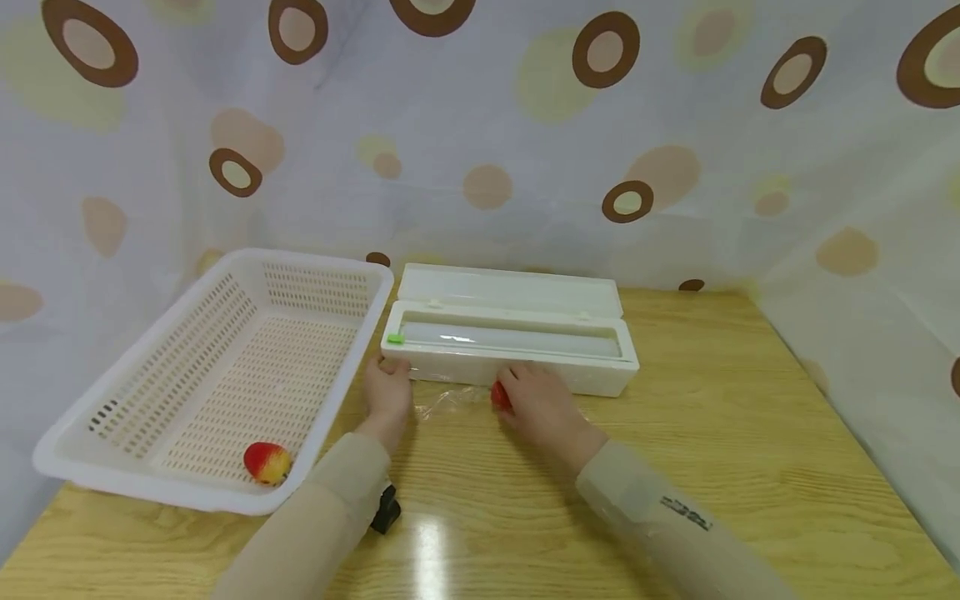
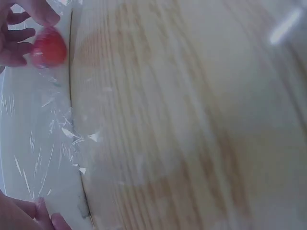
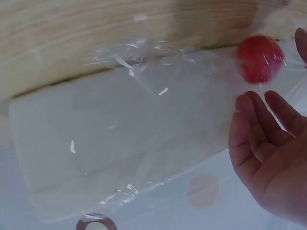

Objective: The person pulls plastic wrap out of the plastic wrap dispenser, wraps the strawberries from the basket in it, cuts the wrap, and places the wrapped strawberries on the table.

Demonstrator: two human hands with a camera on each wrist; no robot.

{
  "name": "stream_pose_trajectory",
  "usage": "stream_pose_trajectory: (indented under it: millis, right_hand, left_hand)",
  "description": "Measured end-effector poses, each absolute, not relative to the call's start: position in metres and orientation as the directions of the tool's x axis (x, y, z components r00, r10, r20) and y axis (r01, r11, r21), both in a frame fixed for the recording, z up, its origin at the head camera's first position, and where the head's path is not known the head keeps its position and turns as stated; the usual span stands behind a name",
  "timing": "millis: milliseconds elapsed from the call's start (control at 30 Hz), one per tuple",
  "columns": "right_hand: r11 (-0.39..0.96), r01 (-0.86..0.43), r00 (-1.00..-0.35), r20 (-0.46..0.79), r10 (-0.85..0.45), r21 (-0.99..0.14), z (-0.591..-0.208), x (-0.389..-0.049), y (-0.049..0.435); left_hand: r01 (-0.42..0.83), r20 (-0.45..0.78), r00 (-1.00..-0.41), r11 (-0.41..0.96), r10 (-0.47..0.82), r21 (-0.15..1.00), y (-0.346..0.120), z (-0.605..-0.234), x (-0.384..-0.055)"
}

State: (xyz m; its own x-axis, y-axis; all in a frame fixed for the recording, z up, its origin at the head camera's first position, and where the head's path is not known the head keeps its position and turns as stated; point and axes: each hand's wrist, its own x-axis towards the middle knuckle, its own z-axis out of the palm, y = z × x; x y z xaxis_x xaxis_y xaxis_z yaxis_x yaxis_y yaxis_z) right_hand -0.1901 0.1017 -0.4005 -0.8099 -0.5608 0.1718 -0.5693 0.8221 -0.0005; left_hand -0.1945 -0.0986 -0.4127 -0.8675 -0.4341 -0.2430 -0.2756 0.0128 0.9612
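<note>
A white cling film dispenser (image 1: 510,375) stands lid up, a film roll (image 1: 510,337) inside and a green slide cutter (image 1: 395,338) at its left end. Clear cling film (image 2: 43,143) hangs down its front, creased and shiny. At the front's left end, my left hand (image 1: 388,392) pinches the film with its fingertips. My right hand (image 1: 542,408) is by the middle of the front, holding a small red round fruit (image 3: 260,59) between thumb and loosely curled fingers. Film lies around the fruit, which the hand partly covers in the head view.
A white slotted basket (image 1: 360,350) stands left of the dispenser, with a red and yellow fruit (image 1: 267,462) in its near right corner. A black object (image 1: 386,510) shows beside the left sleeve. A patterned curtain (image 1: 480,167) hangs behind the wooden table (image 1: 750,467).
</note>
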Motion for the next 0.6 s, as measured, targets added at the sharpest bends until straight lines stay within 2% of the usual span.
stream_pose_trajectory:
  millis: [233, 433, 600]
  right_hand:
    - [0.826, -0.561, -0.819, 0.107, -0.564, 0.054, -0.371, -0.204, 0.067]
    - [0.804, -0.595, -0.799, 0.115, -0.590, -0.010, -0.356, -0.229, 0.017]
    - [0.796, -0.605, -0.795, 0.054, -0.604, -0.011, -0.355, -0.240, -0.013]
  left_hand:
    - [-0.293, -0.239, -0.844, 0.041, -0.480, 0.955, -0.099, -0.417, -0.198]
    - [-0.282, -0.225, -0.846, 0.047, -0.484, 0.958, -0.099, -0.421, -0.198]
    - [-0.255, -0.192, -0.841, 0.058, -0.505, 0.965, -0.097, -0.423, -0.200]
